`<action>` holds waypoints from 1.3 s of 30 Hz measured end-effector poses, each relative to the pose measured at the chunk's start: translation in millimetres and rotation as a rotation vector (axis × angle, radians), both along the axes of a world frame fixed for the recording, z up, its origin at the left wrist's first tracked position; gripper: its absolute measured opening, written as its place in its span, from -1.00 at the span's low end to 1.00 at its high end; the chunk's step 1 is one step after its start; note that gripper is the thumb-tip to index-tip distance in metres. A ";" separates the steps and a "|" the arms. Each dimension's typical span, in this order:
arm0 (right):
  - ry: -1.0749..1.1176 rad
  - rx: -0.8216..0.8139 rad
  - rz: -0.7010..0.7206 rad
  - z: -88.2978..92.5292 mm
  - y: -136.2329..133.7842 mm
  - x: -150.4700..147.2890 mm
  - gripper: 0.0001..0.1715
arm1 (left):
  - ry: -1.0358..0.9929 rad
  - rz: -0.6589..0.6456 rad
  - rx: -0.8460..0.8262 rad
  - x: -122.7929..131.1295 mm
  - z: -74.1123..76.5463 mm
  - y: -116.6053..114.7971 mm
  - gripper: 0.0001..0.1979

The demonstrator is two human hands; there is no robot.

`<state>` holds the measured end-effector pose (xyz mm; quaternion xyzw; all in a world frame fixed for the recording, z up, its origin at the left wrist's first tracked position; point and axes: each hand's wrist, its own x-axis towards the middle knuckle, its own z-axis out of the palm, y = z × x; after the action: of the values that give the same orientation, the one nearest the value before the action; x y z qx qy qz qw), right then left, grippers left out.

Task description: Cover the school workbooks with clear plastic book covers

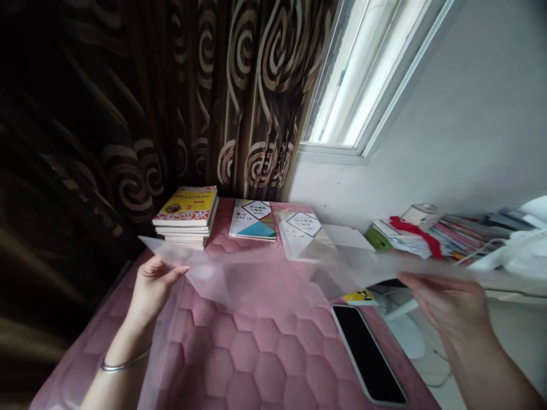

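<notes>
Left hand (154,285) pinches one end of a clear plastic sheet (265,270), right hand (448,310) closed on the other end, blurred; grip on both sides grasping the sheet, stretched in the air above the pink quilted counter (256,353). Risk: thin film sags in the middle, could slip from the pinch or drag across the phone (367,353) lying near the counter's right edge and nudge it off. Book stack (187,215) and two single books (253,219) lie behind, apart from the sheet. No containers clearly seen; messy pile of papers (431,233) at right.
</notes>
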<state>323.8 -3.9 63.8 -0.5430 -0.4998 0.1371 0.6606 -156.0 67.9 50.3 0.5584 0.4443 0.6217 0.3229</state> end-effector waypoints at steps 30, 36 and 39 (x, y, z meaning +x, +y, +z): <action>-0.953 -0.612 0.551 -103.4 18.0 -51.8 -0.43 | 1.286 -0.641 -0.053 132.1 -87.7 -47.1 -0.34; -0.555 -0.552 0.279 -90.0 113.3 -106.3 -0.66 | 1.307 -0.528 -0.010 149.1 -134.3 -52.4 -0.19; -0.537 -0.684 0.164 -94.3 180.5 -129.3 -0.70 | 1.289 -0.498 0.032 147.9 -146.5 -52.9 -0.16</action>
<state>194.5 176.7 -30.4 -0.7055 -0.6210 0.2006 0.2765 -8.1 15.0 -96.2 0.9066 0.3970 0.0797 0.1192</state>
